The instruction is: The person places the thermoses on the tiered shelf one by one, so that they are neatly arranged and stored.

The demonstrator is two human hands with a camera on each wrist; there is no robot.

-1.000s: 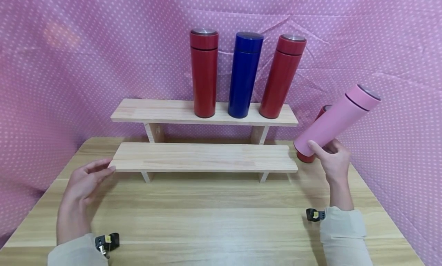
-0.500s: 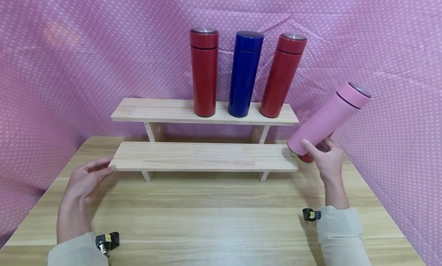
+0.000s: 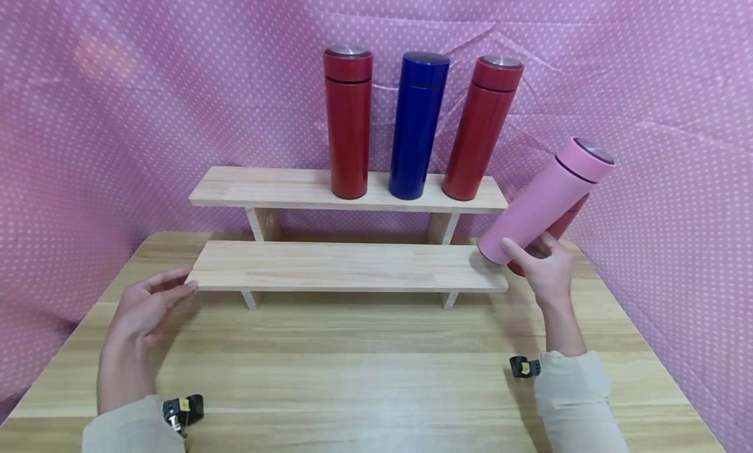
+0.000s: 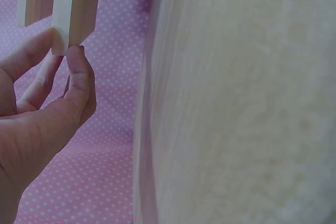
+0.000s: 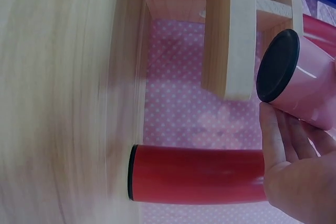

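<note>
My right hand (image 3: 547, 270) grips a pink thermos bottle (image 3: 538, 208) near its base. The bottle leans to the right, its base overlapping the right end of the lower board in the head view. Seen from the right wrist, its dark bottom (image 5: 278, 65) is beside the board's end. At the other end, my left hand (image 3: 144, 306) pinches the corner of the two-step wooden shelf (image 3: 347, 267) between thumb and fingers. The left wrist view has those fingertips (image 4: 76, 59) at the board's end (image 4: 64, 19).
On the upper step stand a red thermos (image 3: 350, 126), a blue thermos (image 3: 418, 129) and another red thermos (image 3: 482, 129). One more red thermos (image 5: 199, 174) stands on the table (image 3: 365, 381) behind my right hand. Pink dotted cloth (image 3: 176, 80) hangs around the table.
My right hand has carried the pink thermos leftward, from beyond the shelf's right side to over the lower board's right end. My left hand stays at the shelf corner.
</note>
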